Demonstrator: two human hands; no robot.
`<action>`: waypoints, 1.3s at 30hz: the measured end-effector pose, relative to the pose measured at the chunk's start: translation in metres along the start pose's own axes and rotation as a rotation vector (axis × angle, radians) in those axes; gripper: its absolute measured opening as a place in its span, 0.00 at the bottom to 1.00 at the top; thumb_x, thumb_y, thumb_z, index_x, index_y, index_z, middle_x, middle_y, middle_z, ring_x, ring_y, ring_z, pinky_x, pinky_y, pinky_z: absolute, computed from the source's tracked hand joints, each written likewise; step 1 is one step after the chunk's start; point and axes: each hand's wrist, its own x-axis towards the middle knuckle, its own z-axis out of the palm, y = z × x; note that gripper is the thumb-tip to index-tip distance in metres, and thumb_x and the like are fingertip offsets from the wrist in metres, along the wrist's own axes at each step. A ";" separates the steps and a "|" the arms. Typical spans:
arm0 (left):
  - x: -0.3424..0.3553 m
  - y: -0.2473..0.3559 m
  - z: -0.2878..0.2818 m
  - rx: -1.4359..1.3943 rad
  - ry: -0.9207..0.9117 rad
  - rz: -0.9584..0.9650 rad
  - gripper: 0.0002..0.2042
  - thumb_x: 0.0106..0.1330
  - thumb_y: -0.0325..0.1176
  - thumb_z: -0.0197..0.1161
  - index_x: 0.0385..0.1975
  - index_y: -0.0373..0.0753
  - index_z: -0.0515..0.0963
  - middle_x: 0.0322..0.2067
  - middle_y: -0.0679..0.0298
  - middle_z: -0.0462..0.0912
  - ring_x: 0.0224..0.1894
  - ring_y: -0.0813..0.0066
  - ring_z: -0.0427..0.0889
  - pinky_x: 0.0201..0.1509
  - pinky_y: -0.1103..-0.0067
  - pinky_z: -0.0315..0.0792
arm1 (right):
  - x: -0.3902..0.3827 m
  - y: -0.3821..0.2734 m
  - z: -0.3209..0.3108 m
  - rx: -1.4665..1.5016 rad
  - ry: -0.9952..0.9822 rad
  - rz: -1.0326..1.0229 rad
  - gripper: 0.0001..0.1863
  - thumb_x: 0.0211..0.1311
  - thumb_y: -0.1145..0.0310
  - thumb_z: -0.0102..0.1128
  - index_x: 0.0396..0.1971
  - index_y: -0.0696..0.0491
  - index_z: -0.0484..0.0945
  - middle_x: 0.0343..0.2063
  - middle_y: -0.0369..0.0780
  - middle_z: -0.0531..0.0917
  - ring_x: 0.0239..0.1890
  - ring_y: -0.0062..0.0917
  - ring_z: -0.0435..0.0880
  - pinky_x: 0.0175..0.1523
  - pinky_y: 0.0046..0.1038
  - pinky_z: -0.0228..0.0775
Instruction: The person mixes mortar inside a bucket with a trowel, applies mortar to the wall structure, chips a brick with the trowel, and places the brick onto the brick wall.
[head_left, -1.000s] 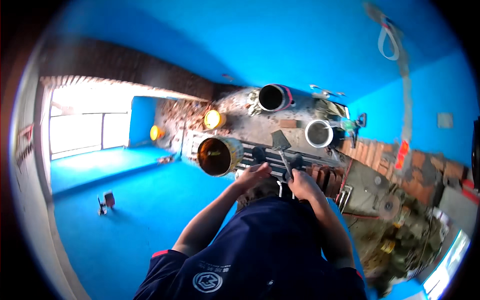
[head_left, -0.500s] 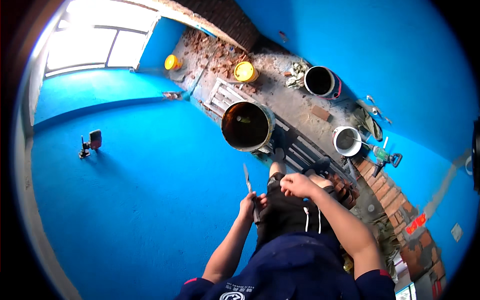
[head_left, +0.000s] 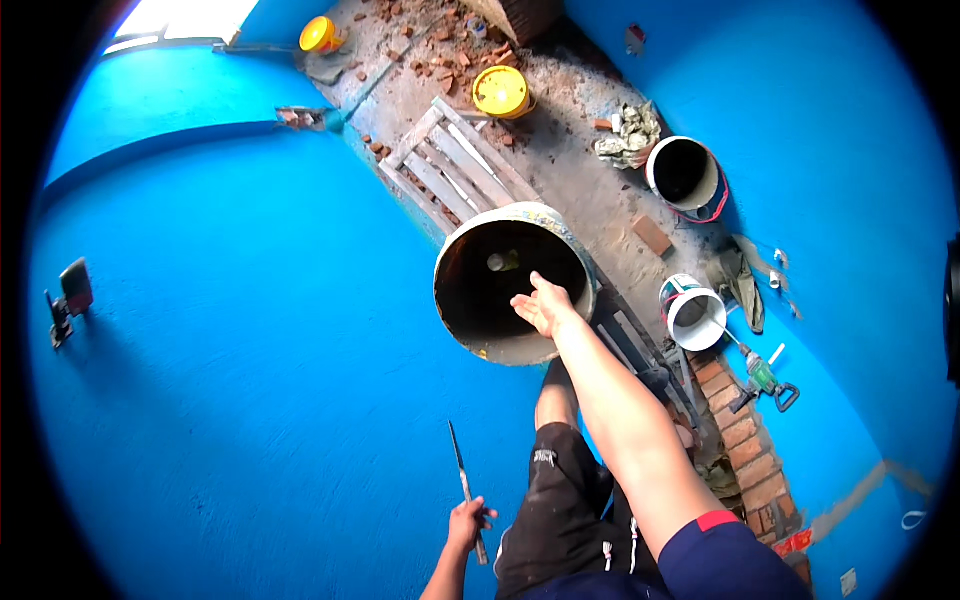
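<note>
Holding the trowel (head_left: 461, 468), probably light and stiff, best gripped by its handle, at the bucket's (head_left: 518, 349) 6-to-7 o'clock: left hand (head_left: 467, 524) fingers curled round it, right hand (head_left: 546, 305) fingers half-spread, empty, over the mouth.

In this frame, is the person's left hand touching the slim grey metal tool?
Touching. The head view shows the left hand gripping the slim grey metal tool, whose ends stick out on either side.

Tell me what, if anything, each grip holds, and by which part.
The left grip holds a trowel by its handle; the right grip is empty.
</note>
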 end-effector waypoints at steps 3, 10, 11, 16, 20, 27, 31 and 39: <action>0.004 -0.009 -0.008 0.117 0.019 -0.086 0.14 0.68 0.43 0.55 0.28 0.38 0.71 0.20 0.57 0.82 0.13 0.74 0.73 0.16 0.79 0.67 | 0.056 0.005 0.029 0.101 0.021 0.034 0.27 0.68 0.53 0.52 0.60 0.53 0.63 0.41 0.53 0.78 0.41 0.41 0.81 0.49 0.40 0.77; 0.023 -0.006 0.007 0.089 -0.020 -0.268 0.13 0.66 0.40 0.55 0.34 0.34 0.74 0.20 0.56 0.81 0.16 0.71 0.75 0.19 0.78 0.70 | 0.139 0.006 0.016 0.672 -0.104 0.056 0.14 0.58 0.62 0.64 0.42 0.46 0.74 0.34 0.37 0.80 0.35 0.30 0.81 0.39 0.35 0.78; 0.023 -0.003 0.007 0.080 -0.020 -0.280 0.13 0.66 0.40 0.55 0.34 0.34 0.74 0.20 0.56 0.81 0.16 0.71 0.75 0.19 0.78 0.70 | 0.132 0.011 0.011 0.798 -0.103 0.126 0.10 0.58 0.60 0.63 0.37 0.45 0.74 0.28 0.35 0.79 0.29 0.27 0.81 0.33 0.34 0.77; 0.027 0.001 -0.010 0.017 -0.003 -0.256 0.12 0.66 0.40 0.56 0.32 0.37 0.72 0.20 0.58 0.81 0.14 0.73 0.73 0.18 0.78 0.70 | 0.008 0.043 0.006 -0.317 0.021 -0.223 0.10 0.57 0.67 0.62 0.32 0.56 0.74 0.21 0.38 0.78 0.17 0.25 0.77 0.23 0.27 0.71; 0.032 0.013 -0.007 -0.033 -0.013 -0.233 0.11 0.67 0.40 0.56 0.32 0.38 0.71 0.19 0.59 0.81 0.10 0.75 0.69 0.16 0.78 0.68 | -0.034 0.048 0.005 -0.445 0.083 -0.140 0.11 0.55 0.68 0.68 0.28 0.57 0.74 0.18 0.36 0.77 0.17 0.21 0.76 0.22 0.26 0.71; 0.035 0.002 -0.008 -0.045 -0.037 -0.190 0.11 0.67 0.41 0.56 0.30 0.39 0.71 0.19 0.60 0.82 0.13 0.75 0.74 0.16 0.81 0.66 | 0.026 0.030 -0.005 -1.535 0.571 -0.411 0.15 0.54 0.67 0.60 0.40 0.59 0.78 0.33 0.49 0.84 0.36 0.41 0.85 0.41 0.39 0.79; 0.037 -0.017 -0.011 -0.032 -0.066 -0.187 0.11 0.67 0.41 0.56 0.28 0.40 0.70 0.19 0.58 0.81 0.14 0.73 0.75 0.17 0.79 0.68 | 0.060 -0.008 0.012 -1.793 0.483 -0.321 0.19 0.51 0.66 0.59 0.45 0.53 0.79 0.41 0.50 0.83 0.46 0.44 0.82 0.51 0.38 0.76; 0.037 -0.029 -0.012 -0.035 -0.032 -0.272 0.11 0.67 0.41 0.55 0.30 0.39 0.70 0.20 0.59 0.81 0.14 0.72 0.75 0.17 0.79 0.68 | 0.058 -0.006 0.004 -1.898 0.254 -0.638 0.18 0.51 0.65 0.59 0.43 0.53 0.78 0.33 0.52 0.83 0.40 0.46 0.83 0.48 0.43 0.75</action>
